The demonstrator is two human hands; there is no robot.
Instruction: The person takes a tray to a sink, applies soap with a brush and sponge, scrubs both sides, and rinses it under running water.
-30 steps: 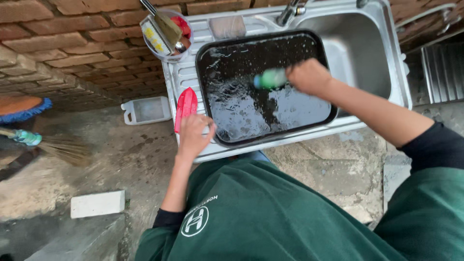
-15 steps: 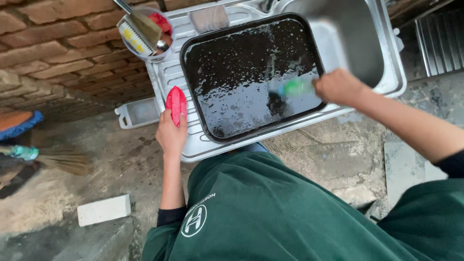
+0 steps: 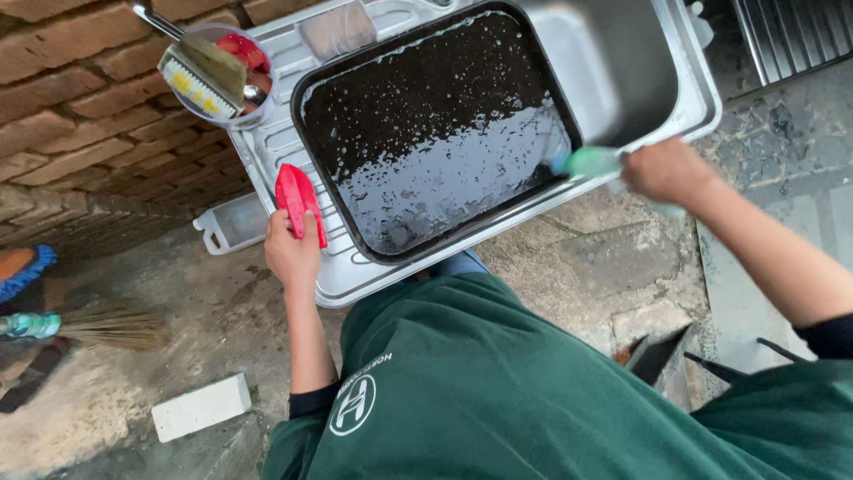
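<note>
A large black baking tray (image 3: 444, 142), wet and speckled with suds, lies across the steel sink's drainboard (image 3: 275, 151). My right hand (image 3: 662, 169) grips a green sponge (image 3: 588, 162) at the tray's near right corner. My left hand (image 3: 291, 253) rests on the drainboard edge and holds a flat red tool (image 3: 298, 200) just left of the tray.
A clear bowl (image 3: 222, 71) with a brush, a knife and red items sits at the drainboard's far left. The sink basin (image 3: 613, 62) is at right. A white container (image 3: 233, 224), a broom (image 3: 89, 327) and a white block (image 3: 201, 407) lie on the stone ground beside a brick wall (image 3: 62, 116).
My right hand has drawn the sponge from the tray's middle to its near right corner. My left hand moved from the sink edge onto the red tool.
</note>
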